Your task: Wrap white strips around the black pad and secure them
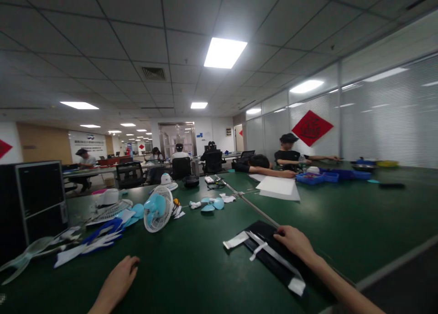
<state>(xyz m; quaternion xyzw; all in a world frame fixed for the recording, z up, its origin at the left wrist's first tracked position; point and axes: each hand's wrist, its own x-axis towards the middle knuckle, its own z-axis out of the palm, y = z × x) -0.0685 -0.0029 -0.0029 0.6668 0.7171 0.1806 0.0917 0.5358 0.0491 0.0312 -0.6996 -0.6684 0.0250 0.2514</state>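
My right hand [294, 242] rests on a flat black board [270, 252] lying on the green table [191, 259], its fingers loosely curled on the board's top. White strips [260, 248] cross the board, and a white paper piece [236, 240] sticks out at its left end. My left hand [118, 279] lies low at the near edge of the table, fingers curled, holding nothing. A small white and blue desk fan [157, 209] stands beyond it.
Fan blades, grilles and blue and white parts [102, 234] lie scattered to the left, by a black computer case [32, 200]. White sheets [278, 187] and blue trays [318, 177] sit far right. Other people sit at the far end of the table and at desks behind.
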